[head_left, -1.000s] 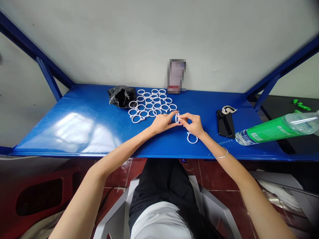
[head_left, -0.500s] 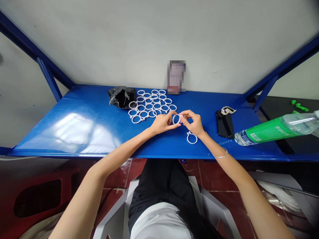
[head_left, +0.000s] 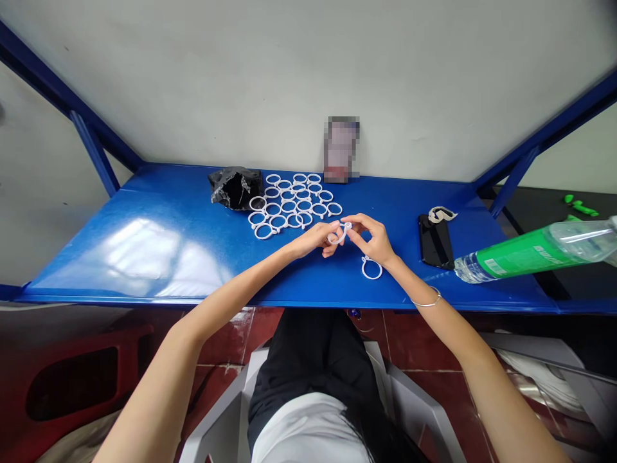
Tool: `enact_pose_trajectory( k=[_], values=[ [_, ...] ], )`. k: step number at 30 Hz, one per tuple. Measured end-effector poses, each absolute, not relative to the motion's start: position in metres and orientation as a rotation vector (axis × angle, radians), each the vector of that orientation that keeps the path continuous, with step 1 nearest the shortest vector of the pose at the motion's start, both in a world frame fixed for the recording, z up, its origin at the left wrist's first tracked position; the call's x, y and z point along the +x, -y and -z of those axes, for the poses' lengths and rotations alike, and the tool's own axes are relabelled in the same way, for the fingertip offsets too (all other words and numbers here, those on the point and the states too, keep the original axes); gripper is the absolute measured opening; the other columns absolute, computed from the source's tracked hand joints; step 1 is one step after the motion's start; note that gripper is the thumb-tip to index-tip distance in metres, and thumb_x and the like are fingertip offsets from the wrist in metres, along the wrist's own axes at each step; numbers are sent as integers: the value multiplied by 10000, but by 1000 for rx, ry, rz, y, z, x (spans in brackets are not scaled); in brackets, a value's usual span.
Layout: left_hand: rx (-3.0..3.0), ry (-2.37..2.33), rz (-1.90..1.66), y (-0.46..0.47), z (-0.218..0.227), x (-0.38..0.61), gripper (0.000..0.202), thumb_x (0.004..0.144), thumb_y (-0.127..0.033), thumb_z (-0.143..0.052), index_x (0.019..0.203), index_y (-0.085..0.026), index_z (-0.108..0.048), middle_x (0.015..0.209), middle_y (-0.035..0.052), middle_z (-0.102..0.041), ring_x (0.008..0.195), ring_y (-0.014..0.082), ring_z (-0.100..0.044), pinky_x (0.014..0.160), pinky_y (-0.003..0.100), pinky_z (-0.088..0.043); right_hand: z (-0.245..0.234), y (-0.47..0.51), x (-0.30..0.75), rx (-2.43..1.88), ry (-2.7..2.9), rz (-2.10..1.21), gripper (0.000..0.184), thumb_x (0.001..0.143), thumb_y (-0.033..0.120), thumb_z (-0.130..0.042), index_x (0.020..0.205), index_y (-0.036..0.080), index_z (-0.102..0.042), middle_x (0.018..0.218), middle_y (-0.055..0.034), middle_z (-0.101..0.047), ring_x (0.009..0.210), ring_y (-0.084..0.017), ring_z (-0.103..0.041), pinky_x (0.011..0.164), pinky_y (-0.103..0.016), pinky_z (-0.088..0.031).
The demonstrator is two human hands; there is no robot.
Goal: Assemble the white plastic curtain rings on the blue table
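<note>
My left hand (head_left: 314,240) and my right hand (head_left: 372,240) meet over the middle of the blue table (head_left: 159,244). Both pinch one small white plastic ring (head_left: 339,234) between their fingertips, held just above the tabletop. A second white ring (head_left: 371,268) lies flat on the table under my right wrist. Behind my hands, several white rings (head_left: 292,204) are laid out in neat rows.
A crumpled black bag (head_left: 235,186) sits left of the ring rows. A black phone (head_left: 435,240) with a white clip (head_left: 441,213) at its far end lies on the right. A green-labelled water bottle (head_left: 535,251) sticks in from the right. A small card (head_left: 341,148) leans on the wall.
The ring between my fingers has been turned and lowered from upright to nearly flat. My left fingers have shifted right along it. Nothing else on the table has moved.
</note>
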State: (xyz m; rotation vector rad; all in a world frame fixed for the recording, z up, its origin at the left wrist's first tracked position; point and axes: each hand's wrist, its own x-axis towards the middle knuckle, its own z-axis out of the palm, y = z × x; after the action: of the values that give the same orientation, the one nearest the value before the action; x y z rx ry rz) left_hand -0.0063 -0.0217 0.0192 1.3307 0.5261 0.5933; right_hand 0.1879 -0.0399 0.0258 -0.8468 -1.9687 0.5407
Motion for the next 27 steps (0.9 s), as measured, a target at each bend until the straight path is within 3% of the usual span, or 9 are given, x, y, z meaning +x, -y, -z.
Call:
enact_pose_trajectory(
  k=[7, 15, 27],
  values=[
    [1187, -554, -510, 21, -27, -6, 828, 851, -834, -88, 595, -176, -519, 407, -27, -294, 365, 103, -347, 425, 276, -382, -24, 39, 187, -874, 1980, -478, 215, 953, 387, -566, 1022, 220, -684, 859, -40, -717, 658, -145, -638, 603, -264, -539],
    [1231, -527, -481, 22, -32, -6, 849, 837, -834, -3, 524, -187, -455, 396, -26, -232, 355, 94, -286, 404, 272, -341, -22, 38, 190, -817, 2097, -208, 185, 970, 356, -551, 994, 220, -675, 771, -21, -700, 568, -125, -585, 556, -252, -487],
    [1249, -521, -473, 22, -30, -7, 828, 859, -810, -8, 556, -196, -473, 409, -20, -258, 371, 107, -302, 402, 285, -372, -22, 38, 192, -866, 2148, -153, 264, 990, 399, -498, 1008, 232, -701, 759, -27, -707, 580, -148, -599, 567, -274, -474]
  ],
)
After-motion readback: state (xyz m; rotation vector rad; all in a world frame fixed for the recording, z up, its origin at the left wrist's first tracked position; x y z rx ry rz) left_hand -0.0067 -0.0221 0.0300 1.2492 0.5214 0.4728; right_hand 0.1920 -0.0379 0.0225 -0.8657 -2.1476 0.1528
